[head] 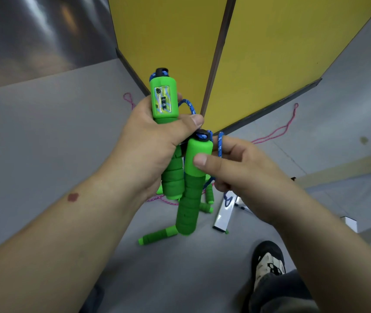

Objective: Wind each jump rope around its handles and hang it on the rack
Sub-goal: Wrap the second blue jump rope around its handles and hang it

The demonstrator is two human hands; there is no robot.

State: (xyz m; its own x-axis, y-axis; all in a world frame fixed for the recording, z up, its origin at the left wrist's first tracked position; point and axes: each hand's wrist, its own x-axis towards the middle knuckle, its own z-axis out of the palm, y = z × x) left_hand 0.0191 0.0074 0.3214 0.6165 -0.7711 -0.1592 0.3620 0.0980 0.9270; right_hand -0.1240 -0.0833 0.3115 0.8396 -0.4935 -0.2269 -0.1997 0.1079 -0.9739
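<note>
The counter handle point(163, 98), a bright green jump-rope grip with a small number window on its face and a black cap on top, stands upright in the middle of the view, and everything else is placed from it. The left hand point(148, 145) wraps around it just below the window, fingers curled behind and the thumb point(191, 124) pressed across its front. Just below and to the right of it is the second handle point(193, 181), plain green with ribbed foam, held beside the first one's foam shaft; the right hand point(238, 175) pinches its smooth upper part with the thumb on the front. The blue rope point(220, 143) leaves the caps of both handles, arcs to the right of the counter handle and loops over the right hand's fingers, which curl around it, then drops behind that hand. Farther below the counter handle, on the grey floor point(44, 143), lie more green handles point(157, 237) and a pink rope point(279, 132) that trails off to the right. Behind the counter handle rise two yellow panels point(270, 53) meeting at a dark edge. Down to the right of it sits a white metal bar point(224, 216), and near the bottom a shoe point(269, 265) of the person shows.
</note>
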